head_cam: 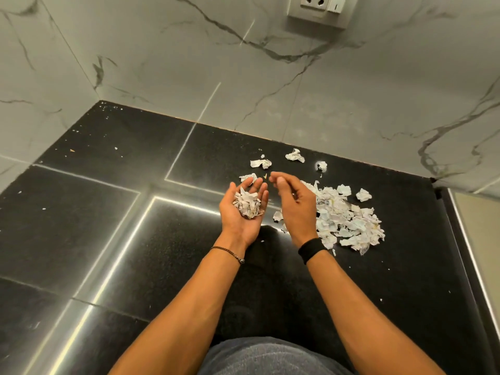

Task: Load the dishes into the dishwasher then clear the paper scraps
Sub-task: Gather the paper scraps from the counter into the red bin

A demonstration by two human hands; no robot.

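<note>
My left hand (239, 212) is turned palm up above the black countertop, fingers loosely cupped, carrying a small heap of white paper scraps (248, 203). My right hand (293, 204) hovers just to its right, fingers relaxed and slightly bent, holding nothing that I can see. A large pile of torn paper scraps (349, 220) lies on the counter to the right of that hand. A few crumpled bits (295, 155) lie further back near the wall. No dishes or dishwasher are in view.
The black stone countertop (135, 226) meets a marble-patterned wall (243, 77) at the back and left. A wall socket (319, 9) sits high on the wall. The counter's right edge (465, 253) has a metal strip. Tiny white crumbs dot the counter.
</note>
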